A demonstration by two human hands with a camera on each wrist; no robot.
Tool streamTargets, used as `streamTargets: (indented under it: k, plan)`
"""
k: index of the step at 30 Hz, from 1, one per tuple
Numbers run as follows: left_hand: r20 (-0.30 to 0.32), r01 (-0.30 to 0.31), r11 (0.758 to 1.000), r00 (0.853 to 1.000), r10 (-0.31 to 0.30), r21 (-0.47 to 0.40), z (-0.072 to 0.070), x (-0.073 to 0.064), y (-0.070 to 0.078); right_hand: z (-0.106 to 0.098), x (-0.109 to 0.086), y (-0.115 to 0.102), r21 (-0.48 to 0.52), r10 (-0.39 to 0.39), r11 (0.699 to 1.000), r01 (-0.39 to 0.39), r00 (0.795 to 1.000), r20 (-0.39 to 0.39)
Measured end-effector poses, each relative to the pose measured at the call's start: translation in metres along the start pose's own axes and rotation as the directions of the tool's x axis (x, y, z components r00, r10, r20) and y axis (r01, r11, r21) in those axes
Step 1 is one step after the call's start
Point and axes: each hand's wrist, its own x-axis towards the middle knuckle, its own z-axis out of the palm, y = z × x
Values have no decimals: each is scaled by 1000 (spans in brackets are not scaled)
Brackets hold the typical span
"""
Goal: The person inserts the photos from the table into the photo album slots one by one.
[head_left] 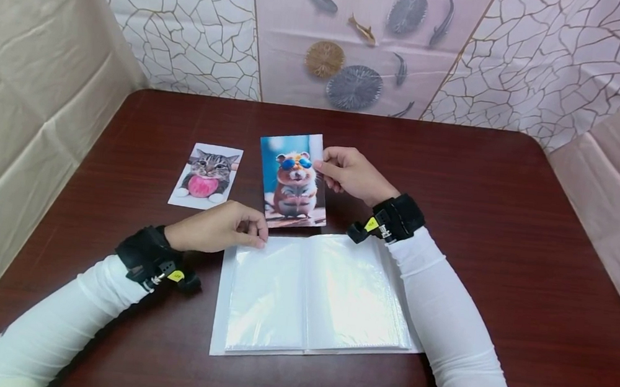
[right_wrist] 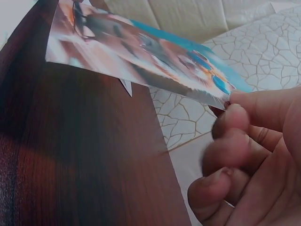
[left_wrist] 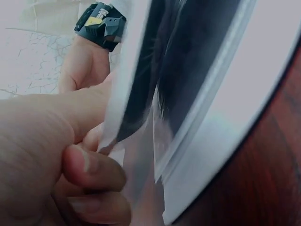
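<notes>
My right hand (head_left: 353,176) pinches the right edge of a photo card (head_left: 295,186) of a hamster in blue sunglasses, holding it up off the table. The card's lower edge sits just past the top of an open photo album (head_left: 223,310) with clear plastic pockets. At the album's upper left corner, my left hand (head_left: 225,228) pinches the edge of a clear pocket (head_left: 266,295) between thumb and fingers. In the left wrist view that plastic sheet (left_wrist: 141,94) stands lifted from the page beneath. Both visible album pages show no picture in their pockets.
A second photo card (head_left: 206,177), of a cat with a pink ball, lies left of the hamster card, beyond my left hand. All this is on a dark red-brown wooden table (head_left: 504,268). Patterned cloth (head_left: 192,20) hangs behind the far edge, with beige cloth at both sides.
</notes>
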Motion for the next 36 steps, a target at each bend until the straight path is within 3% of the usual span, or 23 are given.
streamTargets:
  k: [12,20,29,36]
  plan:
    - [61,44,989,997,-53,142,-18,-6,-8,8,2,2,7,-7,1000,7,1000,-18]
    - [134,81,991,987,-94,103,-24,-7,-6,14,3,3,38,-14,999,13,1000,16]
    - [129,68,996,989,-76,62,-31,-9,-7,20,5,4,40,-5,999,3,999,52]
    - [124,80,996,989,-75,-38,-34,-9,-10,26,5,4,57,-6,998,2,997,73]
